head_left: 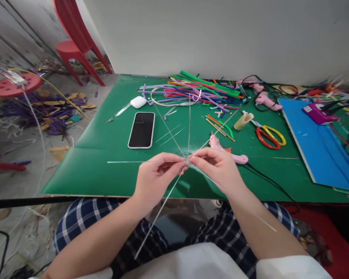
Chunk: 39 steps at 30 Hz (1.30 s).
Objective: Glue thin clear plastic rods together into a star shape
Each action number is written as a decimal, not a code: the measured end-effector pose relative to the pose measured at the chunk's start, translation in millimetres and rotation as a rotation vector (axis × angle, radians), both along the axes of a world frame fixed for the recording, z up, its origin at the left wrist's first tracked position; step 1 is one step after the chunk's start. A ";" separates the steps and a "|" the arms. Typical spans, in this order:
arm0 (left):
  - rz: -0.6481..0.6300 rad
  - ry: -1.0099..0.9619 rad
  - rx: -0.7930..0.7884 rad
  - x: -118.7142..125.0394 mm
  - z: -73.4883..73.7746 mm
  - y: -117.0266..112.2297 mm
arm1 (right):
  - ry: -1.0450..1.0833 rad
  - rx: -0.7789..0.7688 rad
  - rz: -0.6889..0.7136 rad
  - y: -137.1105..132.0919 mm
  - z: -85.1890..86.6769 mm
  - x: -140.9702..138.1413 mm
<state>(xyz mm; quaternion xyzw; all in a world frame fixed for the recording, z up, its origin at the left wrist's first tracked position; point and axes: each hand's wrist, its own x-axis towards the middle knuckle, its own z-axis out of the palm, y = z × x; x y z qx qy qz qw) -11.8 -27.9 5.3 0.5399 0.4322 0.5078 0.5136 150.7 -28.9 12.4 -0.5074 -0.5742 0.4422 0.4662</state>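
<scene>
Our left hand (pixel 157 176) and right hand (pixel 221 168) pinch thin spokes (pixel 189 131), radiating beyond, beside and nearward of them; crossing half-hidden.

- Top (pixel 203 263): plain white
- Right sleeve (pixel 291 268): white, short enough to leave forearm (pixel 264 224) exposed
- Left sleeve (pixel 99 274): white, only edge visible
- Legwear (pixel 84 221): navy-blue plaid, white crossing lines
- Left hand (pixel 157 174), right hand (pixel 221 166): bare

Spokes (pixel 152 228): finished smooth, faintly shiny. Smartphone screen (pixel 141 130): finished glossy. Glue gun (pixel 216 142): moulded in plastic. Desk (pixel 104 139): covered in smooth, satin sheeting.
</scene>
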 end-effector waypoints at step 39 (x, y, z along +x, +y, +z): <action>0.021 0.212 0.660 -8.0 -5.1 -5.3 | -0.438 1.034 -0.012 -12.0 2.8 -0.9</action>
